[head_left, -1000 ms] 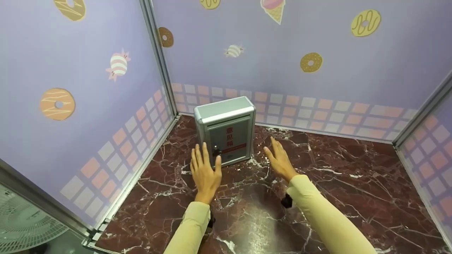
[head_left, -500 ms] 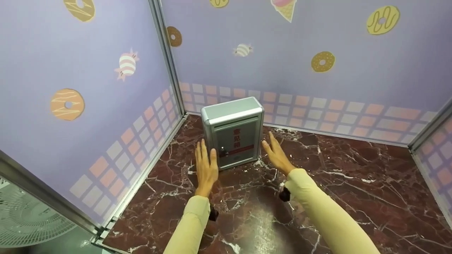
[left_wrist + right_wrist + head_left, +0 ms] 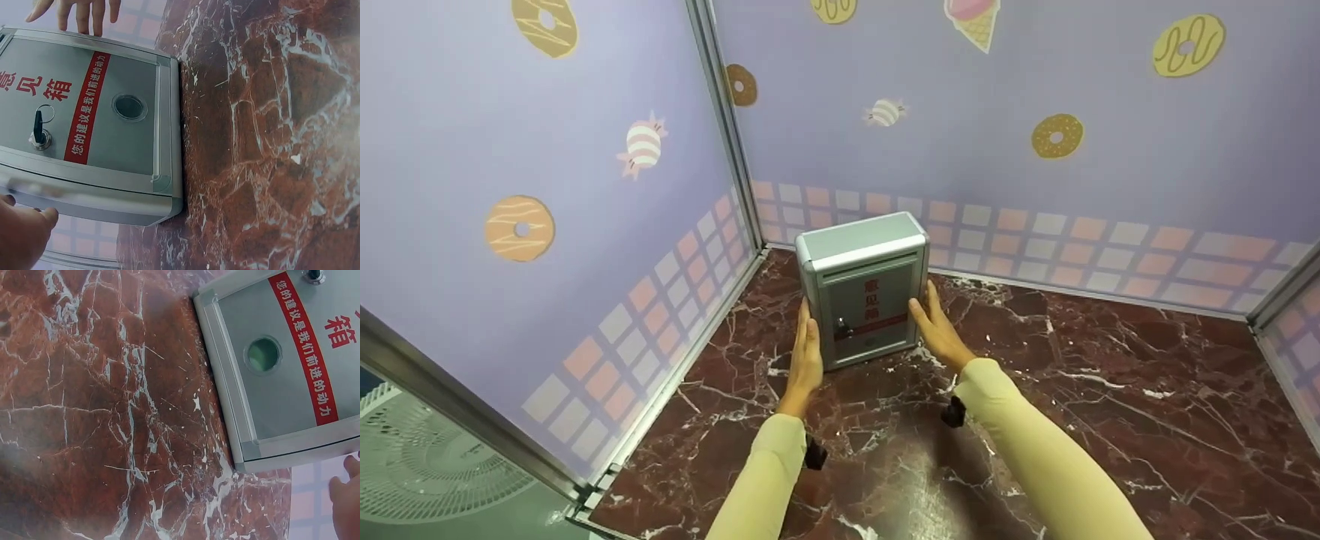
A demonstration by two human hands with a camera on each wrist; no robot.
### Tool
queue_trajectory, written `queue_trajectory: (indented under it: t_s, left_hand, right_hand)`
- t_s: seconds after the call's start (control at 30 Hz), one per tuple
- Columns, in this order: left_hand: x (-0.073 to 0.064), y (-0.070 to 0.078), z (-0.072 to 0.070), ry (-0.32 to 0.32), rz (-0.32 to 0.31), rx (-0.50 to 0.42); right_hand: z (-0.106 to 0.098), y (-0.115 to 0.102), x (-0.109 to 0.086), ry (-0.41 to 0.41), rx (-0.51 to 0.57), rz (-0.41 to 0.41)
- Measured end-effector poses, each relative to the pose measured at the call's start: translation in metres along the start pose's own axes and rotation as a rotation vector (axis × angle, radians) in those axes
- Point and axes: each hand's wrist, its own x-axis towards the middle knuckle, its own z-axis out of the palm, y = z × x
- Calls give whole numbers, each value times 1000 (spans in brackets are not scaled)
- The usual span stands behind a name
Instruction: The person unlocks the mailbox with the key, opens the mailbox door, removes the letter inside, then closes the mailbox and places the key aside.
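Dark red marbled surface [image 3: 1140,420], lilac doughnut-print walls [image 3: 930,161], white fan [image 3: 431,457] outside them.

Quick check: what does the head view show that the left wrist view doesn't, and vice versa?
Only head: the fan, the printed doughnuts and the pale sleeves.
Only left wrist: the white lettering on the red strip sharp enough to read, and the key in clear outline.
Both: the box, the marble surface, the left hand and the right hand.

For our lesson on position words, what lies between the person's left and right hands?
In the head and left wrist views, the grey suggestion box is between the left hand and the right hand.
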Motion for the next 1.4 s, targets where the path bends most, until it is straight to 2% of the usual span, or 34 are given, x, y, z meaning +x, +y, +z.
queue_trajectory:
  t_s: [0.33, 0.53, 0.67, 0.9, 1.03, 1.4]
  left_hand:
    - [1, 2, -3, -36, -38, -3]
    - [0, 1, 0, -24, 0, 42]
    - [-1, 1, 2, -39, 7, 32]
    - [-6, 4, 5, -63, -53, 42]
    - [-7, 5, 12, -81, -69, 38]
    - [-8, 10, 34, -95, -46, 22]
  right_hand:
    - [-1, 4, 1, 29, -5, -14]
    - [-4, 6, -3, 31, -20, -24]
    - [-9, 5, -8, 41, -29, -23]
    - [-13, 10, -20, 50, 5, -12]
    - [-18, 15, -30, 75, 13, -34]
    - [-38, 28, -54, 133, 34, -46]
